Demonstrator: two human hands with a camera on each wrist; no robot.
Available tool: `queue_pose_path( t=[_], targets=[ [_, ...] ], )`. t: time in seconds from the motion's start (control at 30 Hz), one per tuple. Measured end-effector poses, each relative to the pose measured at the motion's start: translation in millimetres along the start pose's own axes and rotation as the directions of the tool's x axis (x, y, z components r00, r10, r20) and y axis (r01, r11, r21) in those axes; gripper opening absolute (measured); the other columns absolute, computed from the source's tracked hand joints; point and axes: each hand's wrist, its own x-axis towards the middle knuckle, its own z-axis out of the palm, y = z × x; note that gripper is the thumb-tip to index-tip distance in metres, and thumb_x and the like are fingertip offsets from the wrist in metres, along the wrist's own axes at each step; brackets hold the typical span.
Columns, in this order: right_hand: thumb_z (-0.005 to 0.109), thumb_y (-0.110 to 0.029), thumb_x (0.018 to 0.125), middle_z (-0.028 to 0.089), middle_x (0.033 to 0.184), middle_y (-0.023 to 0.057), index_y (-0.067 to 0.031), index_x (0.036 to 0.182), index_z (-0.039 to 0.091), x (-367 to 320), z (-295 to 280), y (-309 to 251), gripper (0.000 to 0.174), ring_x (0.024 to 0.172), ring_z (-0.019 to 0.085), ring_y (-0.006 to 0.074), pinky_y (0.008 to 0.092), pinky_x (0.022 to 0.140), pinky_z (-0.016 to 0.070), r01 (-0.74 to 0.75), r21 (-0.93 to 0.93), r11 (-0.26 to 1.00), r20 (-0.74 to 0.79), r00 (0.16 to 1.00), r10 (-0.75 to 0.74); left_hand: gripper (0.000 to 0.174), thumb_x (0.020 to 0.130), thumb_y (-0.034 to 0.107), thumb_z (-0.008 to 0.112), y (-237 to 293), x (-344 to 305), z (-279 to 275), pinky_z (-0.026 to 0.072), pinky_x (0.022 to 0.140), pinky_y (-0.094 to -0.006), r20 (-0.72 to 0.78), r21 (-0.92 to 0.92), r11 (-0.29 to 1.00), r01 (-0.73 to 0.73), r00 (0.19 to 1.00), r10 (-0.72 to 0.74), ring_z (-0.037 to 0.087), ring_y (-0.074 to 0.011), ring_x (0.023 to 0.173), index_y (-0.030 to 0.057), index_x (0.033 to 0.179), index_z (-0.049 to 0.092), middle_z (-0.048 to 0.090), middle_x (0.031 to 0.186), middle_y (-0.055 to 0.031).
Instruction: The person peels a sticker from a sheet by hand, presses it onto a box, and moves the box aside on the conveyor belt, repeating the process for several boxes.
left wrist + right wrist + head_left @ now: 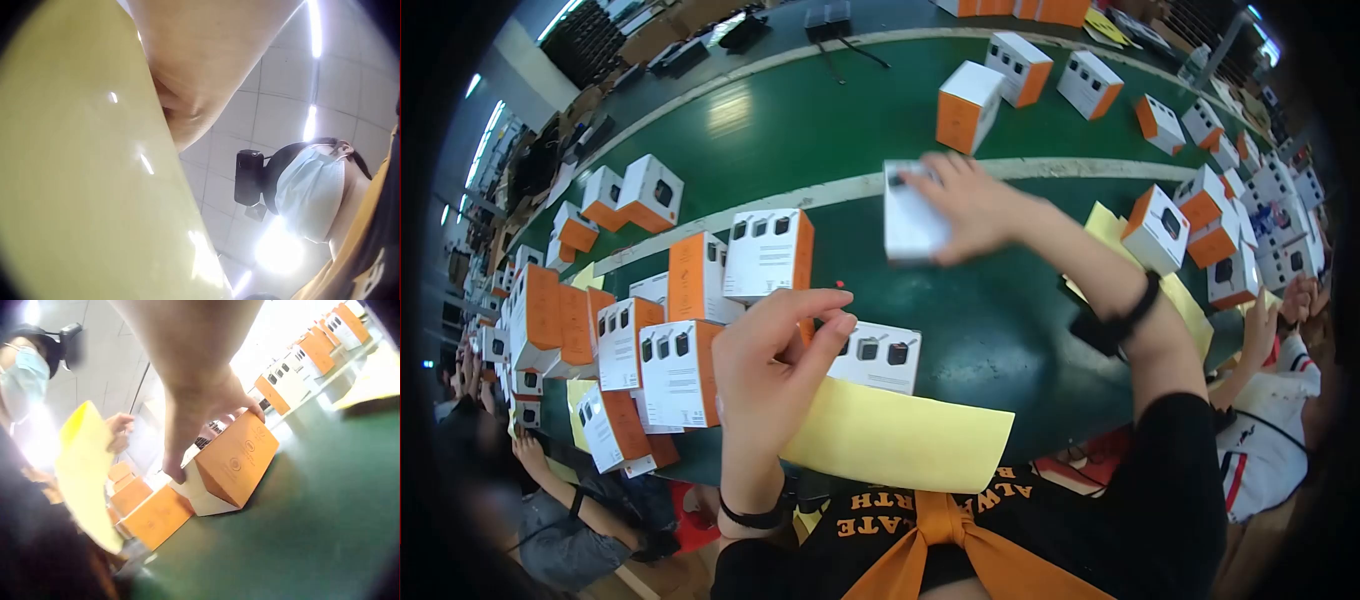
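My right hand [975, 205] grips a white and orange box [908, 225], thumb on one side and fingers on the other. In the right wrist view that box [240, 465] stands tilted close over the green table, its orange side towards the camera. My left hand [765, 365] holds a glossy yellow sheet [900, 435] that sticks out to the right from below the palm. Its thumb and forefinger are bent towards each other, with a tiny red spot at the fingertips. Behind this hand lies another box [885, 358], partly hidden. The yellow sheet [94, 162] fills much of the left wrist view.
Several printed boxes [675, 370] stand grouped at the left, one [762, 255] just beyond my left hand. More boxes [970, 105] stand across a pale strip on the green table [800, 130]. At the right, a box [1155, 230] rests by yellow sheets [1190, 310]; other people work at both sides.
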Motion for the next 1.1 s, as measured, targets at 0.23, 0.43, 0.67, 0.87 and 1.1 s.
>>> queue_pose_path(
  t=[0.23,0.43,0.67,0.87,1.1],
  targets=[
    [0.069,-0.056,0.066,0.025,0.149,0.0191,-0.0261,0.146,0.029,176,16,99,0.095,0.138,0.021,0.0414,0.0627,0.106,0.0220,-0.297,-0.097,0.950,0.154,0.938,0.309,0.011,0.088,0.006,0.063,-22,9,-16,0.0304,0.046,-0.0174,-0.207,0.144,0.989,-0.039,0.976,0.069,0.049,0.0005,0.053,0.0003,0.096,0.068,0.065,0.072,-0.0038],
    [0.065,-0.032,0.081,0.054,0.110,0.0210,-0.0009,0.107,0.054,90,-11,-58,0.042,0.103,0.053,0.0391,0.0436,0.088,0.0452,0.221,0.093,0.971,-0.444,0.882,-0.158,0.005,0.080,0.004,0.070,-22,-21,-45,0.0359,0.044,-0.0227,-0.225,0.291,0.937,-0.194,0.938,0.264,0.048,-0.0116,0.046,0.0008,0.083,0.068,0.062,0.066,-0.0068],
    [0.054,-0.041,0.081,0.038,0.143,0.0120,-0.0151,0.135,0.045,-55,53,-153,0.061,0.134,0.031,0.0376,0.0621,0.105,0.0245,0.212,-0.047,0.976,-0.150,0.965,-0.217,0.007,0.083,0.007,0.069,-12,-19,-34,0.0358,0.046,-0.0198,-0.272,0.065,0.997,-0.033,0.961,0.049,0.049,-0.0049,0.049,-0.0001,0.084,0.069,0.059,0.057,-0.0023],
    [0.052,-0.030,0.093,0.064,0.103,0.0152,0.0002,0.113,0.062,-89,-33,-118,0.037,0.100,0.059,0.0285,0.0320,0.093,0.0427,-0.115,0.810,0.575,-0.160,0.900,0.405,0.010,0.082,0.012,0.070,-5,-22,3,0.0328,0.043,-0.0218,-0.212,0.012,0.979,-0.203,0.956,0.201,0.047,-0.0061,0.045,0.0024,0.082,0.068,0.054,0.053,-0.0023],
    [0.065,-0.006,0.082,0.065,0.083,0.0086,0.0035,0.090,0.064,-121,-103,-161,0.012,0.078,0.061,0.0207,0.0346,0.092,0.0403,0.106,0.486,0.868,-0.066,0.994,-0.085,0.021,0.089,0.011,0.062,13,-47,-5,0.0391,0.051,-0.0168,0.020,-0.431,0.897,-0.098,0.993,0.118,0.054,-0.0054,0.057,-0.0028,0.104,0.064,0.062,0.070,-0.0020]
  ],
)
